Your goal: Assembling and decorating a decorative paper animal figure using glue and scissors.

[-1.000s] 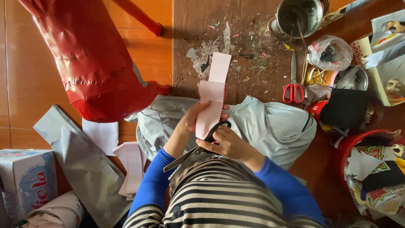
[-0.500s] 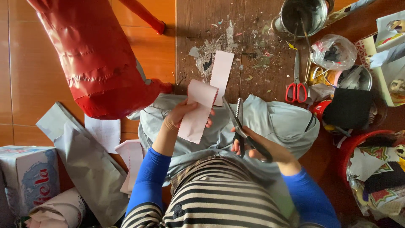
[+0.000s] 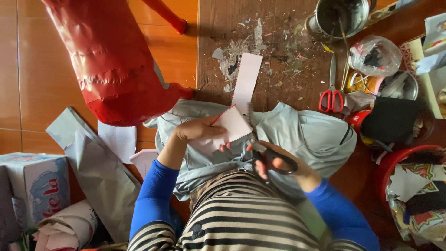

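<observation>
We are seeing only part of the pink paper piece (image 3: 231, 126): the left hand (image 3: 197, 131) is covering its lower left corner. The right hand (image 3: 278, 166) is wrapping the dark scissors (image 3: 264, 149), hiding most of the handles, and motion is blurring the blades. The red foil-covered figure (image 3: 111, 60) is running off the top edge, as is the metal pot (image 3: 341, 16). The printed box (image 3: 35, 186) is being cut by the left edge, the red basin (image 3: 388, 169) by the right. We are unable to make out the contents of the clear plastic bag (image 3: 375, 56).
</observation>
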